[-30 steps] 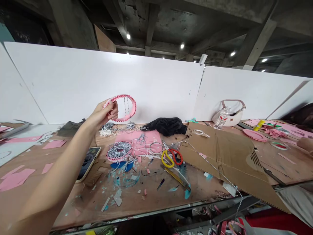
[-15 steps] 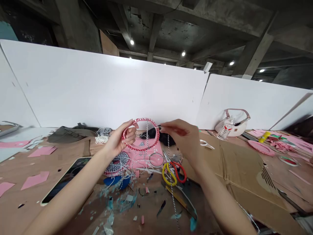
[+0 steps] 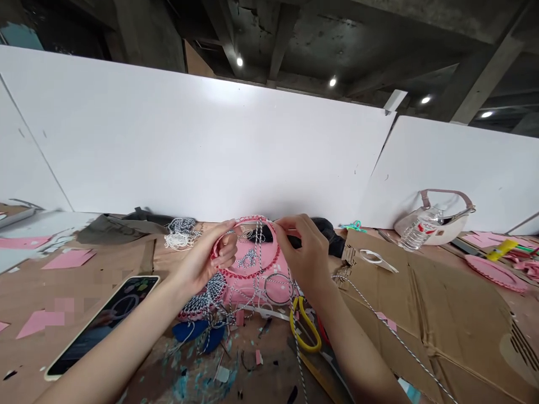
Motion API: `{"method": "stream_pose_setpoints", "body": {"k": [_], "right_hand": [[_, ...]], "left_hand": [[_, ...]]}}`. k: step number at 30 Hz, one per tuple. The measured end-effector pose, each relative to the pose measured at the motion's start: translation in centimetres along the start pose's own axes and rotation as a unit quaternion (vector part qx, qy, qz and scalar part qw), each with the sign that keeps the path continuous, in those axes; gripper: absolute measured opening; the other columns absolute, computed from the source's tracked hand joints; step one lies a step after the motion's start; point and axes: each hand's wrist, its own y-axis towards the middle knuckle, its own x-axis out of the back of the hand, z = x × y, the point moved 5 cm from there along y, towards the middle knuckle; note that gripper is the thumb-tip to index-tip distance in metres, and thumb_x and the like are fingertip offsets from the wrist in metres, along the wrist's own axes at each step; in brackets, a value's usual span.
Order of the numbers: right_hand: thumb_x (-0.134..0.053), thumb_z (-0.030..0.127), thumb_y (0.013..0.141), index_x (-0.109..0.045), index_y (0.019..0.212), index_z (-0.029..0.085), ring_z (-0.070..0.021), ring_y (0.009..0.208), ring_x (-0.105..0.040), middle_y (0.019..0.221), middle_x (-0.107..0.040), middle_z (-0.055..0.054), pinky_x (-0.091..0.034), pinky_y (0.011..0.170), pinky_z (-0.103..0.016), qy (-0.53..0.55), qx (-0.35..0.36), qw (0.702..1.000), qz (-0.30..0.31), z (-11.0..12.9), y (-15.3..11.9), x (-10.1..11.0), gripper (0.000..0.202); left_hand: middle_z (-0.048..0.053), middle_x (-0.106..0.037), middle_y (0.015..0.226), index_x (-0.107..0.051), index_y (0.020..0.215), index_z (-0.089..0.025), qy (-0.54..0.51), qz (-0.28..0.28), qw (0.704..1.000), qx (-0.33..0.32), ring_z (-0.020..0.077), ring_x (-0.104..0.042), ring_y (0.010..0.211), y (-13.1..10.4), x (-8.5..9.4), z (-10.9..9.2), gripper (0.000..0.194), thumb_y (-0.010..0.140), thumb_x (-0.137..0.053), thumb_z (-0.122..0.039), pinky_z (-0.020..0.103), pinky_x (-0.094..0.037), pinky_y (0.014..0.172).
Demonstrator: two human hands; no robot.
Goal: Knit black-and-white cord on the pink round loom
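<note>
My left hand [image 3: 219, 247] grips the left side of a pink ring [image 3: 244, 275] with a notched edge, held up above the table. A black-and-white cord [image 3: 258, 241] crosses the ring's opening in two upright strands. My right hand [image 3: 305, 247] is closed in a pinch at the ring's upper right rim, with the cord at its fingertips, which are partly hidden. Below the ring lies a pink sheet [image 3: 240, 289] with tangled cord. A round piece woven with dark and white cord [image 3: 202, 302] sits under my left hand. Yellow-handled scissors [image 3: 310, 348] lie below my right wrist.
A phone [image 3: 105, 322] lies at the left, near pink scraps [image 3: 69, 258]. Cardboard [image 3: 389, 292] covers the right side, with a bottle [image 3: 421, 229] and handbag [image 3: 452, 229] behind it. A white partition [image 3: 210, 146] stands along the back.
My right hand has moved closer to the ring's rim. Two cord strands now cross the opening where one did before. The view has shifted, and the cord now also trails over the cardboard.
</note>
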Motion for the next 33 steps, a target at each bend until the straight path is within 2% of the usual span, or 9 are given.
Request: {"method": "stream_pose_setpoints", "body": {"k": [8, 16, 20, 22, 25, 30, 33], "right_hand": [[-0.05, 0.015, 0.099, -0.054, 0.091, 0.019, -0.0136, 0.073, -0.057, 0.084, -0.056, -0.004, -0.051, 0.069, -0.028, -0.039, 0.015, 0.999, 0.033, -1.1, -0.4, -0.9, 0.01], [-0.051, 0.014, 0.098, -0.057, 0.09, 0.019, -0.0132, 0.074, -0.057, 0.084, -0.059, -0.003, -0.048, 0.068, -0.027, -0.027, 0.011, 0.999, 0.018, -0.7, -0.3, -0.7, 0.011], [-0.056, 0.012, 0.094, -0.061, 0.089, 0.02, -0.0112, 0.072, -0.056, 0.081, -0.06, 0.0, -0.048, 0.067, -0.024, 0.079, -0.008, 0.996, 0.045, -0.2, -0.2, -1.1, 0.01], [-0.057, 0.011, 0.093, -0.062, 0.088, 0.019, -0.0109, 0.07, -0.055, 0.079, -0.06, 0.001, -0.047, 0.065, -0.023, 0.092, 0.01, 0.994, 0.064, 0.1, -0.4, -1.5, 0.011], [-0.056, 0.012, 0.095, -0.062, 0.09, 0.019, -0.0116, 0.072, -0.056, 0.081, -0.061, -0.001, -0.046, 0.066, -0.024, 0.07, 0.038, 0.994, 0.076, 0.4, -0.7, -2.0, 0.01], [-0.052, 0.016, 0.099, -0.062, 0.095, 0.017, -0.0124, 0.078, -0.057, 0.086, -0.061, -0.003, -0.048, 0.068, -0.025, 0.042, 0.049, 0.992, 0.113, 0.4, -1.2, -2.6, 0.011], [-0.049, 0.018, 0.102, -0.063, 0.109, 0.017, -0.0123, 0.081, -0.059, 0.093, -0.061, -0.004, -0.048, 0.068, -0.024, 0.023, 0.052, 0.991, 0.122, 0.4, -1.5, -2.7, 0.016]], "left_hand": [[-0.008, -0.039, 0.048, -0.05, 0.07, -0.019, 0.028, -0.019, 0.999, -0.03, 0.0037, -0.024, 0.036, 0.2, 0.0, 0.7, 0.029, 0.089, -0.064, -0.035, 0.017, -0.022, 0.036], [-0.007, -0.041, 0.05, -0.047, 0.066, -0.019, 0.049, -0.028, 0.997, -0.051, 0.0043, -0.025, 0.038, -0.1, -0.6, 0.4, 0.033, 0.089, -0.064, -0.035, 0.018, -0.025, 0.037], [-0.006, -0.051, 0.058, -0.058, 0.069, -0.016, 0.046, -0.08, 0.993, -0.074, 0.0034, -0.038, 0.045, -0.2, -0.2, 0.2, 0.024, 0.078, -0.078, -0.027, 0.016, -0.035, 0.046], [-0.003, -0.059, 0.065, -0.066, 0.077, -0.016, 0.048, -0.08, 0.992, -0.086, 0.0056, -0.049, 0.054, -0.2, -0.1, 0.2, 0.019, 0.072, -0.083, -0.024, 0.016, -0.04, 0.052], [-0.001, -0.068, 0.074, -0.071, 0.085, -0.018, 0.052, -0.068, 0.992, -0.089, 0.0085, -0.059, 0.065, -0.1, -0.2, 0.3, 0.026, 0.065, -0.087, -0.019, 0.016, -0.046, 0.06], [-0.001, -0.069, 0.072, -0.069, 0.081, -0.017, 0.049, -0.097, 0.99, -0.085, 0.0078, -0.059, 0.06, -0.2, 0.2, 0.5, 0.027, 0.062, -0.088, -0.017, 0.016, -0.047, 0.059], [-0.003, -0.067, 0.067, -0.067, 0.077, -0.017, 0.055, -0.105, 0.989, -0.084, 0.0073, -0.057, 0.056, -0.2, 0.2, 0.4, 0.027, 0.061, -0.088, -0.017, 0.016, -0.046, 0.055]]}}
